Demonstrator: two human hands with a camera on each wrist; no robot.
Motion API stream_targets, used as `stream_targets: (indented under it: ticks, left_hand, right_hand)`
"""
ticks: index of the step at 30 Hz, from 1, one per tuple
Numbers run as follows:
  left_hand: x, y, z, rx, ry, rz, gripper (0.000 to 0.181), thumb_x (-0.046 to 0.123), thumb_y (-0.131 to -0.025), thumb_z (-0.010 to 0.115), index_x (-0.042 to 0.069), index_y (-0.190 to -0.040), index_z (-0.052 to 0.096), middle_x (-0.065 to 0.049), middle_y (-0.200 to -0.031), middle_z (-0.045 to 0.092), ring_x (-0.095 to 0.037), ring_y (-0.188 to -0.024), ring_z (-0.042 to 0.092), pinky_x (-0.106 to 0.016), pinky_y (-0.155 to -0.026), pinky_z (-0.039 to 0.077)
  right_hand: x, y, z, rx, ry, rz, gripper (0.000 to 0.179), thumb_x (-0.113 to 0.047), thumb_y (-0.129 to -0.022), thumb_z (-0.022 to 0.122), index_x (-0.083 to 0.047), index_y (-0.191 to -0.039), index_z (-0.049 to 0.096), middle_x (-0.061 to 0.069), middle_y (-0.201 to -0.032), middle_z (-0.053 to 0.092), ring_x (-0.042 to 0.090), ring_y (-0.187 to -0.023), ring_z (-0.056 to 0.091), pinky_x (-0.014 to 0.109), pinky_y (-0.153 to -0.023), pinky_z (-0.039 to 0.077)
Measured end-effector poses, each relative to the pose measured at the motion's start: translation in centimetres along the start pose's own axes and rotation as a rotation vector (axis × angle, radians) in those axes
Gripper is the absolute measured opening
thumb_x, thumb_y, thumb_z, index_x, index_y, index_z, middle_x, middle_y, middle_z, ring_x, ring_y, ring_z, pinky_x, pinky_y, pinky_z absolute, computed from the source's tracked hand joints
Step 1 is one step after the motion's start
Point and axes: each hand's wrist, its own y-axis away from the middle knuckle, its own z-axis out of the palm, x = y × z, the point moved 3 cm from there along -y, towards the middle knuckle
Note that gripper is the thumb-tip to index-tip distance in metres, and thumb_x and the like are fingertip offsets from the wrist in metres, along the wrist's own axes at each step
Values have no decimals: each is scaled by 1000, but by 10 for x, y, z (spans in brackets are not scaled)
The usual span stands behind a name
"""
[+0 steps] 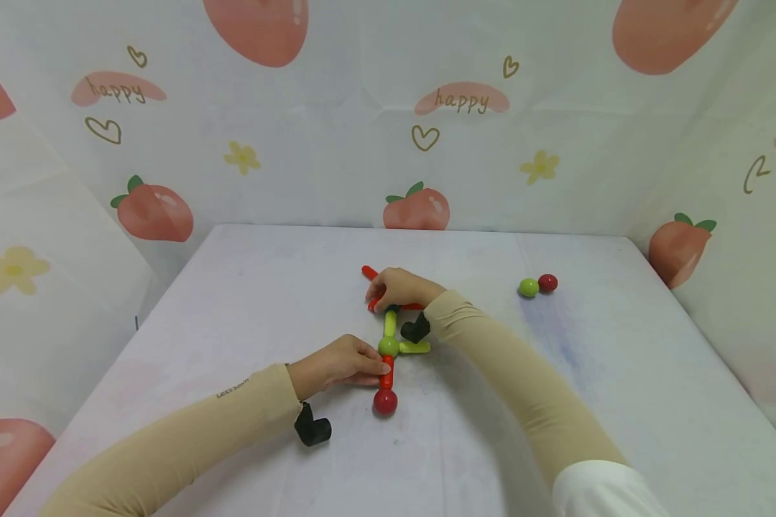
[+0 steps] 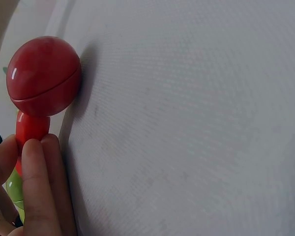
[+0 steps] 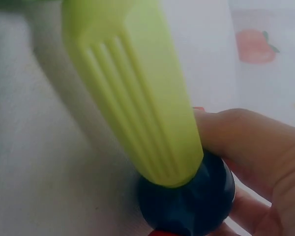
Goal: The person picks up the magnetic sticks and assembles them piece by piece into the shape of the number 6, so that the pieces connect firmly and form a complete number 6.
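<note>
Ball-and-rod toy (image 1: pixel 389 347): lying about midway between left and right edges of the tabletop (image 1: pixel 284 287). Probably light, stiff plastic; glossy red ball (image 1: pixel 385 403) likely slippery, ribbed green rod (image 3: pixel 137 93) surer to hold, close to its joint. Left hand (image 1: pixel 345 365): pinching red rod (image 1: pixel 387 382). Right hand (image 1: pixel 399 287): fingers curled about dark blue ball (image 3: pixel 199 206).

White table (image 1: pixel 621 345) with a straight far edge, pale backdrop (image 1: pixel 356 143) rising behind it and past both side edges — printed with peaches (image 1: pixel 155 212), yellow flowers (image 1: pixel 242 157), outlined hearts (image 1: pixel 425 137), "happy" lettering (image 1: pixel 462 100) — faint bluish smudge (image 1: pixel 552 345) toward the right edge, soft light.
</note>
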Motion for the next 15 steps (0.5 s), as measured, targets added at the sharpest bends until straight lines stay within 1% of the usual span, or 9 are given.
stream_targets:
  ticks: [4,5,8,11,12,15]
  left_hand:
    - [0,0,0,2,4,-3,20,9,-84,68,-4,-99,65,-5,-83,63,-8,-65,64,-20,-66,55]
    - [0,0,0,3,4,-4,20,10,-84,68,-4,-99,65,-5,-83,63,-8,-65,64,-20,-66,55]
    - [-1,-1,0,2,-2,-3,20,10,-84,68,-4,-99,66,-5,-83,63,-8,-65,64,-20,-66,55]
    - [-1,-1,-1,-3,-7,3,20,10,-84,68,-3,-99,66,-5,-83,64,-8,-65,64,-20,-67,55]
    - [-1,-1,-1,-4,-9,6,21,10,-84,68,-3,-99,66,-5,-83,64,-8,-65,64,-21,-67,55]
    - [-1,-2,-1,-7,-17,6,22,11,-84,68,-3,-100,66,-5,-84,64,-8,-66,64,-20,-67,55]
  right_hand:
    - [-2,-1,0,10,-2,-11,12,-13,-83,69,-15,-95,71,-2,-94,67,11,-87,54,22,-85,45]
    - [-3,-1,0,18,5,-28,11,-13,-83,70,-16,-93,71,-3,-91,67,10,-85,54,21,-83,45]
    - [-4,-1,0,40,9,-47,7,-14,-84,69,-17,-91,71,-4,-89,66,10,-85,54,22,-82,45]
    - [-3,-2,0,63,2,-49,9,-15,-84,69,-15,-93,71,-1,-92,67,13,-87,55,24,-85,46]
    - [-2,-3,0,70,-7,-37,10,-16,-85,68,-15,-95,70,0,-95,67,13,-90,56,26,-88,47]
    - [0,-2,-1,112,-27,-24,14,-18,-85,68,-15,-98,70,0,-98,68,13,-92,57,27,-91,46]
